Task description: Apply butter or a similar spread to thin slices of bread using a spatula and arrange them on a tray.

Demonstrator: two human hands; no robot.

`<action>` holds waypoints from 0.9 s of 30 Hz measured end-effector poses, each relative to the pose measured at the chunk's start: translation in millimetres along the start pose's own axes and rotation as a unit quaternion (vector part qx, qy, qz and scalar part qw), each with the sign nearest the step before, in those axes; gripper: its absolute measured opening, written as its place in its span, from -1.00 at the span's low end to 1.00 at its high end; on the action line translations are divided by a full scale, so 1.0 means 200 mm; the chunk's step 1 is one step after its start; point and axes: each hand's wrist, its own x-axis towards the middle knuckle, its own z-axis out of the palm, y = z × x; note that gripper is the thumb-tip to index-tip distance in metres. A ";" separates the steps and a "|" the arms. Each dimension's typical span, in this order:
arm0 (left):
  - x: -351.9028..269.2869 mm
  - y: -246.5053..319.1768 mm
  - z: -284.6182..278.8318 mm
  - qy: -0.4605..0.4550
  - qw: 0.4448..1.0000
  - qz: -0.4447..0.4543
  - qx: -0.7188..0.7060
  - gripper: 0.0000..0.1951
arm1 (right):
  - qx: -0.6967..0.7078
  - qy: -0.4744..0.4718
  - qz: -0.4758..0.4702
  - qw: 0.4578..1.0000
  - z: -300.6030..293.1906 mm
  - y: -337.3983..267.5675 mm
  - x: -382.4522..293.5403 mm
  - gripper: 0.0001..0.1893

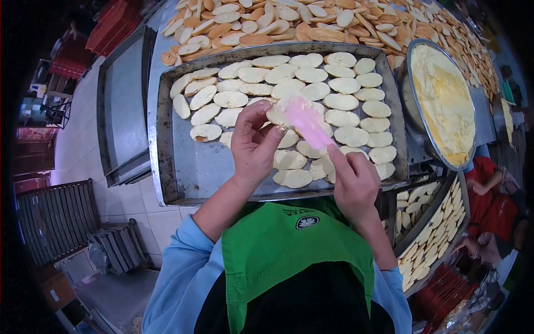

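Observation:
My left hand (256, 144) pinches an oval bread slice (275, 116) between thumb and fingers above a metal baking tray (204, 179). In my right hand (354, 179) is a pink spatula (308, 123); its blade, with pale cream on it, touches or overlaps the held slice. Beneath both hands the tray holds many oval slices coated in pale cream (345, 136), laid in rough rows. To the right of the tray is a metal bowl (472, 125) of yellow and whitish cream (442, 100).
Plain bread slices (325, 34) are heaped behind the tray. Empty-looking metal trays (125, 100) lie at left, near red crates (112, 27). At lower right are trays of slices (436, 225), a red crate (444, 292) and a person in a red apron (494, 204).

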 end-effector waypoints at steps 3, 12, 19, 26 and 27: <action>0.00 0.00 -0.02 -0.004 0.998 0.057 0.033 -0.61 | -0.077 -0.030 0.052 0.995 0.00 0.04 -0.01 -0.65; 0.00 0.04 -0.20 0.013 0.985 0.036 0.166 -0.61 | 0.519 -0.143 0.383 0.750 -0.07 0.04 -0.14 -0.76; -0.18 0.23 -0.48 -0.056 0.957 -0.231 0.167 -0.69 | 0.543 -0.077 0.402 0.734 -0.10 0.13 -0.21 -0.73; -0.28 0.12 -0.59 -0.070 0.863 -0.297 0.403 -0.71 | 0.487 -0.119 0.401 0.767 -0.07 0.08 -0.18 -0.75; -0.28 0.11 -0.58 -0.081 0.858 -0.302 0.406 -0.71 | 0.486 -0.119 0.400 0.768 -0.05 0.07 -0.18 -0.75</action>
